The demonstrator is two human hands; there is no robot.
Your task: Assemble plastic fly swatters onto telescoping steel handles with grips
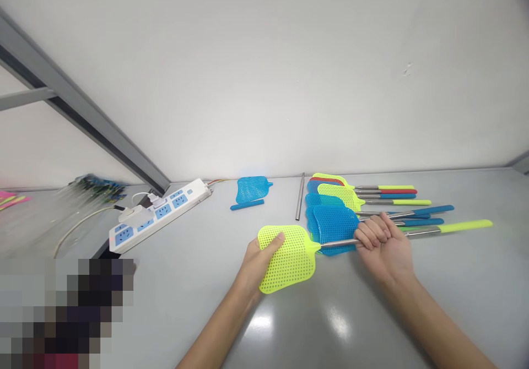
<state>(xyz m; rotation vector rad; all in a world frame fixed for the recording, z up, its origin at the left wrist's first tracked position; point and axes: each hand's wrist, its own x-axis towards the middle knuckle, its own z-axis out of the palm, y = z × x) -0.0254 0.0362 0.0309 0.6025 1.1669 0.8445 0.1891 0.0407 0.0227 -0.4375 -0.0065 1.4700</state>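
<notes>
Two bare hands, as we see them from above, hold a yellow-green fly swatter (289,264) just above a grey tabletop (185,308). We find the left hand (253,261) at the perforated head's outer edge, its grip narrow, the thumb pressed flat on the mesh and the fingers hidden beneath. The right hand (384,250) wraps its curled fingers around the metal shaft (339,243), palm turned up, so that grip too is full.

The relation that counts, in our judgement, is the swatter's long axis: it runs nearly straight across us, from the head at left, through the right hand, to the long handle (465,226) at far right, with a slight slant away from us. The left hand is at the head end; the right is the nearer one to the handle, which extends free beyond its grip.

Behind the shaft we see a pile of blue (335,228), yellow and red swatters, handles also pointing right; whether the held one touches it, we cannot tell. A loose metal rod (300,197) lies beyond the hands, roughly crosswise to the held shaft, with a separate blue head (251,189) and blue handle piece (247,205) to its left
</notes>
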